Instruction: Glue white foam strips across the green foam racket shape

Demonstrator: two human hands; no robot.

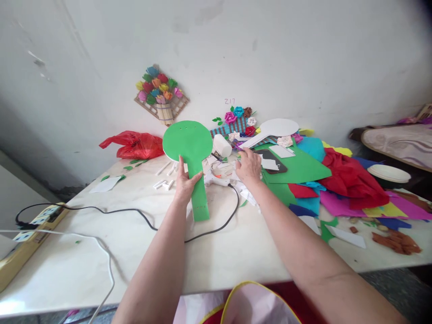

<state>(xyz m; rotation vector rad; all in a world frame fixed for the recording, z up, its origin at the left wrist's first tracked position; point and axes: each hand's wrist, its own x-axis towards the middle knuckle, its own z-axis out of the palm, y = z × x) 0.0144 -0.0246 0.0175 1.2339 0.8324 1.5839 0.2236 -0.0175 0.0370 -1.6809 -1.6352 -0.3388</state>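
Note:
My left hand (185, 185) grips a green paddle-shaped cutout (187, 141) by its handle, holding it upright, with the thumb across the front. A row of small marks runs near the top of its round head. My right hand (249, 166) is over the clutter, fingers bent and tips partly hidden. Just beyond those fingers is the handle end of a white paddle-shaped cutout (280, 127), leaning on the pile. Between my hands lies a white glue gun (218, 181) with a black cord. Behind it, a white cup-like cylinder (222, 145) rests on its side.
A red plastic bag (135, 144) lies at the back left. Colored sheets, a green sheet (303, 164) and red crumpled material (354, 180) cover the right side. A power strip (37, 229) is at the left edge, and cords cross the table (135, 265). Paper flowers (230, 118) stand against the wall.

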